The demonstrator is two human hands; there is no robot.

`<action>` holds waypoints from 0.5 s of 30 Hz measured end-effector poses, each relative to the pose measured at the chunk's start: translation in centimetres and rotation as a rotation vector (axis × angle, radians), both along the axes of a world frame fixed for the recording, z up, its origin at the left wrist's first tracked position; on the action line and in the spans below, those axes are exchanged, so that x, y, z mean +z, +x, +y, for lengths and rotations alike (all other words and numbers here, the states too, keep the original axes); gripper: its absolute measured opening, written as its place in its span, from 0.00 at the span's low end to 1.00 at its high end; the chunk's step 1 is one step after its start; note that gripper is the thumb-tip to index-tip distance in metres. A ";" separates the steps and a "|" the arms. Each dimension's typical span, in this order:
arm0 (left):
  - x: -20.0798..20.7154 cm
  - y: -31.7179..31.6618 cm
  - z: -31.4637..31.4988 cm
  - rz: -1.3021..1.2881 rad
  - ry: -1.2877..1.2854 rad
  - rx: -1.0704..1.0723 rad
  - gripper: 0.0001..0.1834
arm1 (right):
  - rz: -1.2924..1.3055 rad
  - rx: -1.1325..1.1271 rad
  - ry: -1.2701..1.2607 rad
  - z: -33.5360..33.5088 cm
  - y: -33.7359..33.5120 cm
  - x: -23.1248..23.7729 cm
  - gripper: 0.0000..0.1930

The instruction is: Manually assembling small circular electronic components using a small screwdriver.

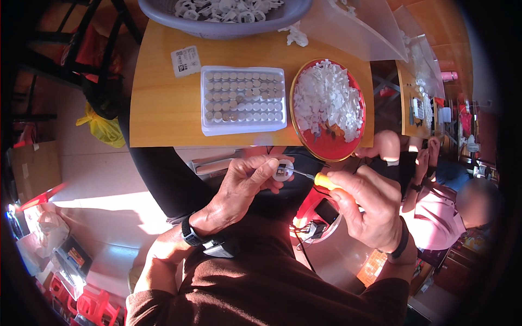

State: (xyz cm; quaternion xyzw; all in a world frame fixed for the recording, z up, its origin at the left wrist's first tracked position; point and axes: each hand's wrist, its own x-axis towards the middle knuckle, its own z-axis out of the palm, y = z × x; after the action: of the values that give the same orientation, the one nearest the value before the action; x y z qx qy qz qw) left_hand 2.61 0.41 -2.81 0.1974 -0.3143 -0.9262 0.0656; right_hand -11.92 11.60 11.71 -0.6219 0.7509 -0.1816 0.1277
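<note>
Between the thumb and fingers of my left hand (244, 176) is a small round white plastic part (283, 170) with a dark and metallic middle. My right hand (367, 204) grips a screwdriver (325, 181) by its yellow handle. The screwdriver's thin metal shaft points left, and its tip reaches the round part; whether it sits in a screw is too small to tell. Both hands are over my lap, just in front of the table edge. Beyond them on the table stands a clear tray (244, 130) holding rows of silvery round button cells (244, 95).
A red round plate (333, 146) heaped with small white plastic pieces (326, 95) stands right of the tray. Behind are a label sheet (186, 61), a lavender basin (228, 31) of white parts and a translucent bin (359, 27). Another person (435, 217) sits at the right.
</note>
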 end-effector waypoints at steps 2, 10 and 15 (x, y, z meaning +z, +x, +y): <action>0.0 0.0 -0.1 -0.012 0.007 0.004 0.20 | -0.084 -0.047 -0.021 -0.1 -0.3 -0.2 0.15; -0.4 -0.2 -0.1 -0.018 0.055 0.087 0.21 | 0.287 0.201 -0.217 1.3 0.7 -2.4 0.19; 0.0 0.0 -0.3 -0.028 0.041 0.142 0.20 | 0.412 0.245 -0.281 1.8 1.1 -3.2 0.15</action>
State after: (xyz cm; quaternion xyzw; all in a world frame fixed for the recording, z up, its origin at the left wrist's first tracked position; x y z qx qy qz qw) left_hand 2.63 0.15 -2.85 0.2335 -0.2815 -0.9226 0.1228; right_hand -10.78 13.38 8.47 -0.7434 0.6478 -0.1369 -0.0941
